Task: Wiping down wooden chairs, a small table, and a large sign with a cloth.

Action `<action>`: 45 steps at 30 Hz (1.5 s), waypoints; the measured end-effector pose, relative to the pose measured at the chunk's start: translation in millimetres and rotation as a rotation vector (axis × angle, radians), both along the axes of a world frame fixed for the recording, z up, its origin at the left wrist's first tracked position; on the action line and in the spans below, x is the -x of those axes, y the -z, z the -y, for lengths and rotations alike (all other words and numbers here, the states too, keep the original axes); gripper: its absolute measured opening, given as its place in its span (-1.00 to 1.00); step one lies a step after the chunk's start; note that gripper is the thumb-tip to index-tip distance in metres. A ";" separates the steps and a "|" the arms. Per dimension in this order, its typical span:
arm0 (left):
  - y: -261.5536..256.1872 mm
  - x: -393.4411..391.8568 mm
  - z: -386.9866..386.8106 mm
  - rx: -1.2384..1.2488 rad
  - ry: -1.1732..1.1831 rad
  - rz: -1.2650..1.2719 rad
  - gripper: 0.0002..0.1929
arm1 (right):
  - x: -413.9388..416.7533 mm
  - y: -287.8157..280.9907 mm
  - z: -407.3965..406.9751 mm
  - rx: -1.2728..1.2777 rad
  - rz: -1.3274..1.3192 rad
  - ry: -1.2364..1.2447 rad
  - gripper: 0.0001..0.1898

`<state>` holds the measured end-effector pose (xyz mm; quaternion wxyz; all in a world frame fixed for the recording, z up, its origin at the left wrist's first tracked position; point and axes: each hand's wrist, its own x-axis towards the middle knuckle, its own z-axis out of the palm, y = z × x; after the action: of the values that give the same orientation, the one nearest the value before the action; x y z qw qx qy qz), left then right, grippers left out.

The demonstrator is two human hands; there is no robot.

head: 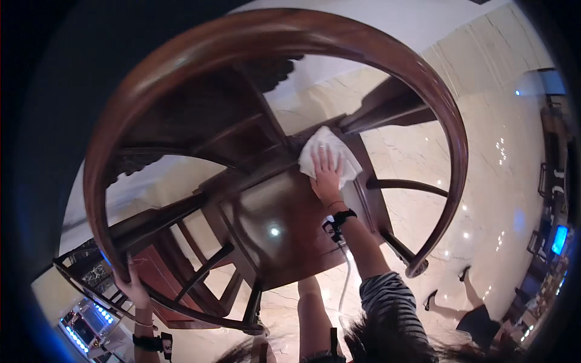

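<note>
A dark, glossy wooden armchair with a curved horseshoe-shaped rail (pixel 290 31) stands before me. My right hand (pixel 326 174) lies spread on a white cloth (pixel 347 165), pressing it against the back corner of the wooden seat (pixel 281 231), beside the backrest's foot. My left hand (pixel 134 288) grips the left arm of the curved rail, low in the view at the left; its fingers are partly hidden behind the wood. Each wrist wears a black strap with a small device, and a cable runs from the right one.
A reddish-brown wooden piece (pixel 168 277) with a flat top stands left of the chair. Another dark curved rail (pixel 77 281) lies beyond it. Around the chair is a glossy marble-patterned floor (pixel 408 159). At the lower right, a person's legs (pixel 447 311) in dark heeled shoes show.
</note>
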<state>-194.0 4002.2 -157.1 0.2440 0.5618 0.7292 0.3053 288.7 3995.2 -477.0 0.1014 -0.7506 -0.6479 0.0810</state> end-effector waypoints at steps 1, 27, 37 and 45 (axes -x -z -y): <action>1.0 10.0 0.4 0.029 -0.043 -0.011 -0.71 | -12.6 -2.6 6.4 0.104 -0.036 -0.138 -0.14; 4.0 -0.9 -4.4 0.045 0.029 0.152 -0.64 | 32.2 5.8 280.4 0.126 -0.549 -0.801 -0.35; 5.1 2.1 -10.7 -0.152 0.179 0.135 -0.67 | 194.0 -10.8 323.8 -0.145 -0.305 0.774 -0.34; 31.1 19.3 39.7 -0.156 0.340 0.253 -0.55 | 359.2 -41.8 419.2 -0.091 -1.479 1.330 -0.63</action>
<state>-213.3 3962.5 -188.2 0.3371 0.6509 0.5619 0.3832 -70.5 3576.0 -435.2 0.5331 -0.7171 0.1282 0.4303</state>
